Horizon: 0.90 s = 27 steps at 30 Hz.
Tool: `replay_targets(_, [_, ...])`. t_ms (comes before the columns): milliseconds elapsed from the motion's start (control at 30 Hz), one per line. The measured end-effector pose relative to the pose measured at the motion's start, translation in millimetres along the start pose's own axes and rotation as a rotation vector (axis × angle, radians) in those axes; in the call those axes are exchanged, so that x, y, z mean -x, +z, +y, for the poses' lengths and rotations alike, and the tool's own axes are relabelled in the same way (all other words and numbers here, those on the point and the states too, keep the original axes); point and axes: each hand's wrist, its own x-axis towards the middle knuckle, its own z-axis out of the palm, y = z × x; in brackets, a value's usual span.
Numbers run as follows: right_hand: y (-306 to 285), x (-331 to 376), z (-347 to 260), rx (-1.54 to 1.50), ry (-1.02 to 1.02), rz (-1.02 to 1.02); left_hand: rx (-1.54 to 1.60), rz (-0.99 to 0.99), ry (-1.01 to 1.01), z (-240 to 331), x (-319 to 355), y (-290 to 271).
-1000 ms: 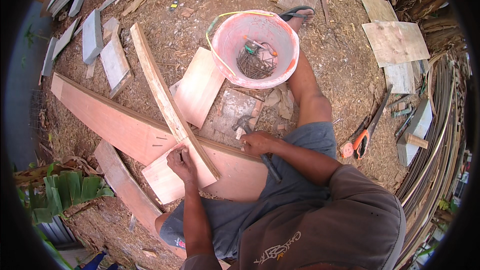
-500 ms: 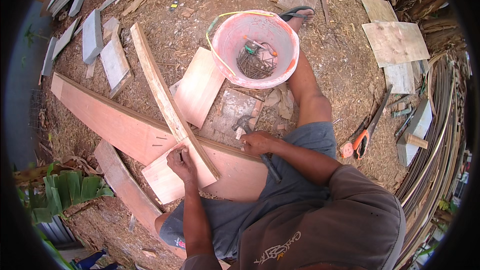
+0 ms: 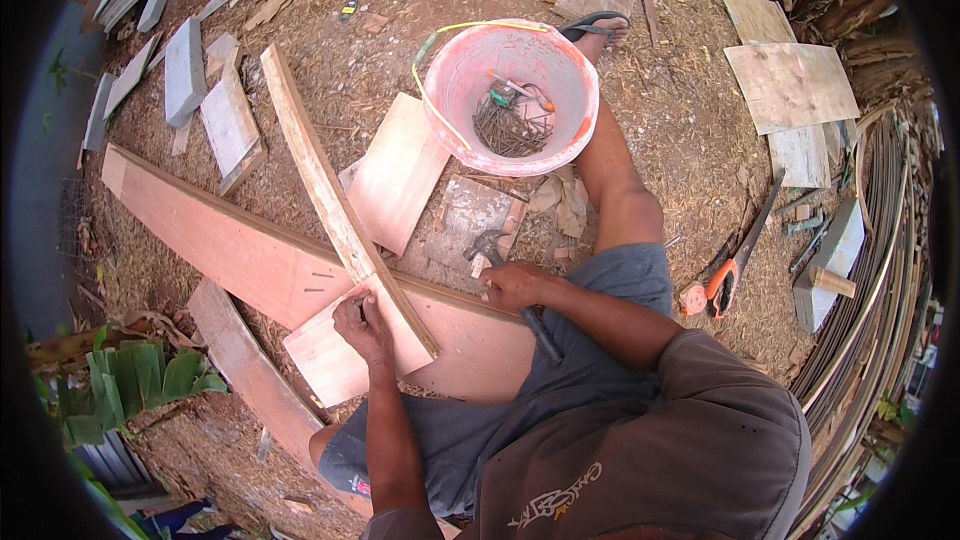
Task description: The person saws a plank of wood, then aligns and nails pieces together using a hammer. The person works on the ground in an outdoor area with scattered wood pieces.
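1. Leaves (image 3: 140, 380) of a green plant lie at the far left, near grey offcuts (image 3: 185, 70) on the sawdust ground.
2. The long reddish plank (image 3: 220, 240) runs across the ground, and a narrow pale strip (image 3: 330, 195) lies slanted over it.
3. The left hand (image 3: 362, 325) rests on a small pale board (image 3: 335, 360) beside the lower end of the strip; its fingers pinch something small, probably a nail, but it is too small to tell.
4. The right hand (image 3: 515, 285) is closed around the handle of a hammer (image 3: 487, 243), whose head rests near the plank's edge.
5. The step in hand seems to be placing a nail; the next move would need the hammer lifted over the left fingers with care.
6. The pink bucket (image 3: 575, 130) holds nails, and a handsaw (image 3: 735, 260) lies to the right.
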Motion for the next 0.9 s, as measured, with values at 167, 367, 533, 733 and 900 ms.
replay_targets(167, [0.2,-1.9,0.7,-0.033,0.017,0.017,-0.009,0.019,0.044,-5.5,0.4,0.9])
replay_targets(367, [6.7,-7.0,13.7,-0.078,-0.079,0.056,-0.013,0.005,-0.027,-8.8,3.9,-1.9])
replay_targets(533, [8.9,-9.8,19.9,-0.250,-0.055,0.058,-0.009,0.012,-0.057,-6.6,5.0,-4.8])
replay_targets(733, [7.6,-10.5,17.1,-0.245,0.004,0.121,0.106,0.028,-0.032,-10.6,5.0,-6.0])
replay_targets(900, [10.6,-17.2,30.7,-0.211,-0.036,0.403,0.063,0.042,-0.035,-12.8,7.9,-5.2])
